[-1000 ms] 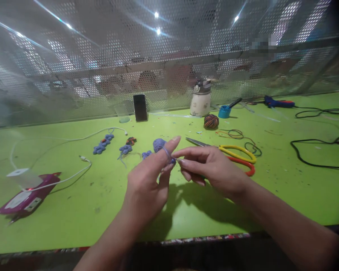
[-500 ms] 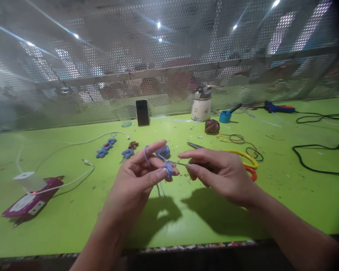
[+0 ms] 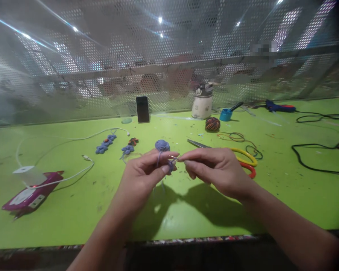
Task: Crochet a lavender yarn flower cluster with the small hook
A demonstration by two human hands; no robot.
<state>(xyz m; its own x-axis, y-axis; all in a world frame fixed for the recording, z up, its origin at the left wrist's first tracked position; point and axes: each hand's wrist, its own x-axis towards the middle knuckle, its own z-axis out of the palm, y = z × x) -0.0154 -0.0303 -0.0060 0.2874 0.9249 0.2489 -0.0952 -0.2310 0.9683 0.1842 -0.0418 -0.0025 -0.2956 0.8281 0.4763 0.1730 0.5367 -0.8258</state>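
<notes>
Blue crocheted flowers (image 3: 105,144) lie at left on the bench (image 3: 81,222); the left hand (image 3: 142,171), a blue yarn ball (image 3: 162,145) just beyond it, pinches a small blue crochet piece (image 3: 171,165); the right hand (image 3: 217,167) grips a slim crochet hook (image 3: 173,157); scissors (image 3: 245,151) lie partly behind.

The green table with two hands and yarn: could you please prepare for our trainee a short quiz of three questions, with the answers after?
1. True or false: the scissors have one yellow and one red handle.
2. The right hand holds: A) a phone; B) a bottle; C) a thin metal tool.
3. Which yarn ball is nearer to the left hand?

Key: 1. True. 2. C. 3. The blue-violet ball, not the multicoloured ball.
</notes>
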